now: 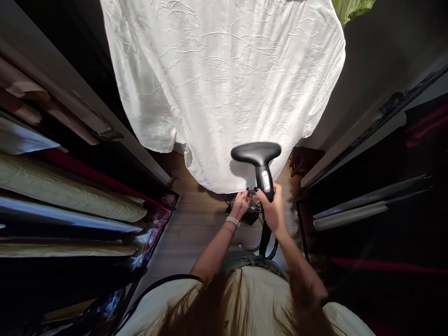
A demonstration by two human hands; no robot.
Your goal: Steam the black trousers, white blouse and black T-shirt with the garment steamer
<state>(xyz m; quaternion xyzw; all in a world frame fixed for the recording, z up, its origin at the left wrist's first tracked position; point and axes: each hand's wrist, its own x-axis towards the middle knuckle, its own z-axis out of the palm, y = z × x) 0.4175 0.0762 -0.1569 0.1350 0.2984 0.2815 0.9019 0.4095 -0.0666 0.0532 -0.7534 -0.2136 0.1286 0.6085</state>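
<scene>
A white crinkled shirt (224,84) hangs in front of me, its rounded hem low and near my hands. My right hand (275,210) is wrapped round the handle of a black garment steamer (257,153). The wide head of the steamer is up against the lower part of the shirt, as far as I can see, and casts a shadow on it. My left hand (241,205), with a pale band on the wrist, pinches the hem just left of the handle. Below my right hand runs a dark ribbed hose (265,238).
Garments on a rack (77,186) line the left side, and more hang in the dark on the right (353,214). Part of a green garment (353,10) shows at the top right. A dark base (249,217) stands on the wooden floor (196,210) behind my hands.
</scene>
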